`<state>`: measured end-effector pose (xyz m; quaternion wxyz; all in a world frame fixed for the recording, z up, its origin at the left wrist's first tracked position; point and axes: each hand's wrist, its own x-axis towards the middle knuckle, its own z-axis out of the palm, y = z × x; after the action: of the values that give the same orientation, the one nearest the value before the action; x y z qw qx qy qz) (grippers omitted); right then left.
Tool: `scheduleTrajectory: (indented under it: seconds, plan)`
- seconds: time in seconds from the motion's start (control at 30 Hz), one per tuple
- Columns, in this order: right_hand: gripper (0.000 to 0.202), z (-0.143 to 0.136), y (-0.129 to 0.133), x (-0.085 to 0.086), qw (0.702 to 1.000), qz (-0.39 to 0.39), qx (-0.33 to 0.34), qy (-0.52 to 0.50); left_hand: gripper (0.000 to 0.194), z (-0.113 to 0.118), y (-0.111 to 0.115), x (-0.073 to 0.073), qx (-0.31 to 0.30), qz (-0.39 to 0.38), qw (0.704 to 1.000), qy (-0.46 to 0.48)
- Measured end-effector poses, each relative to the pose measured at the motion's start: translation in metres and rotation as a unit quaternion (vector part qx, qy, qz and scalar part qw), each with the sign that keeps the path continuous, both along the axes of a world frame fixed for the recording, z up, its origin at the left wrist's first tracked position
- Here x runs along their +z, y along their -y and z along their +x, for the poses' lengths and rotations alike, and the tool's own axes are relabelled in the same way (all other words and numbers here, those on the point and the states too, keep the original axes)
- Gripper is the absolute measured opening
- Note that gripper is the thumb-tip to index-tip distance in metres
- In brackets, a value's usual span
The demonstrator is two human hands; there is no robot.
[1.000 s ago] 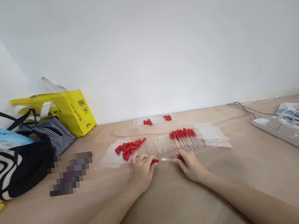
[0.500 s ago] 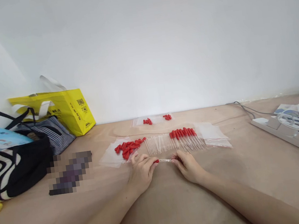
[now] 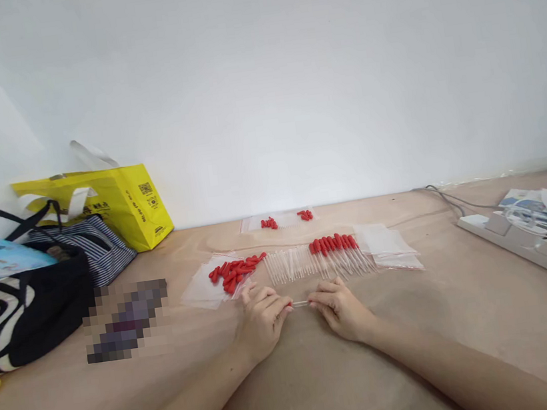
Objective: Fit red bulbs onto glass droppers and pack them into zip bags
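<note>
Between my hands a thin clear tube (image 3: 300,303) lies level. My left hand (image 3: 263,317) pinches a red rubber bulb, mostly hidden by the fingers, at the tube's left end. My right hand (image 3: 340,307) is closed on the tube's right end. Beyond my left hand, loose red bulbs (image 3: 232,274) are heaped on clear plastic bags (image 3: 199,291). A row of bare clear tubes (image 3: 289,265) lies in the middle, and beside it on the right are several tubes with red bulbs on their ends (image 3: 334,244).
More plastic bags (image 3: 387,247) lie right of the tubes. Small red bulbs (image 3: 269,223) rest near the wall. At left stand a yellow bag (image 3: 138,209), a striped pouch (image 3: 108,247) and a black bag (image 3: 60,307); at right, a power strip (image 3: 521,249) with cables.
Both hands have come slightly closer together and a little nearer to me. Less of the tube and the red bulb shows between the fingers. The view has shifted slightly.
</note>
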<state>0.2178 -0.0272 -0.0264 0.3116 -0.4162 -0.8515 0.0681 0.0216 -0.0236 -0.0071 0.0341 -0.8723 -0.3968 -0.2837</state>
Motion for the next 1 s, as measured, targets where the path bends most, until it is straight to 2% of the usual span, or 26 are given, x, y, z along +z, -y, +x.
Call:
scheduleTrajectory:
  seconds: [0.23, 0.47, 0.77, 1.0]
  plan:
    - [0.024, -0.0041, -0.0021, -0.0006, 1.000, -0.003, 0.013, -0.020, 0.023, 0.0033, 0.0006, 0.0000, -0.006, 0.021, 1.000, 0.012]
    - [0.025, -0.0072, -0.0016, -0.0006, 0.999, 0.006, 0.039, -0.011, 0.021, 0.0025, 0.0005, -0.0003, -0.028, -0.005, 1.000, -0.005]
    - [0.021, -0.0031, -0.0020, 0.0028, 0.997, -0.047, 0.040, -0.041, 0.016, -0.0037, -0.0028, 0.0000, -0.020, -0.051, 0.998, 0.022]
    - [0.021, -0.0041, -0.0037, 0.0000, 0.997, -0.048, 0.036, -0.039, 0.009, -0.0035, -0.0024, 0.0016, -0.031, -0.034, 0.998, 0.044]
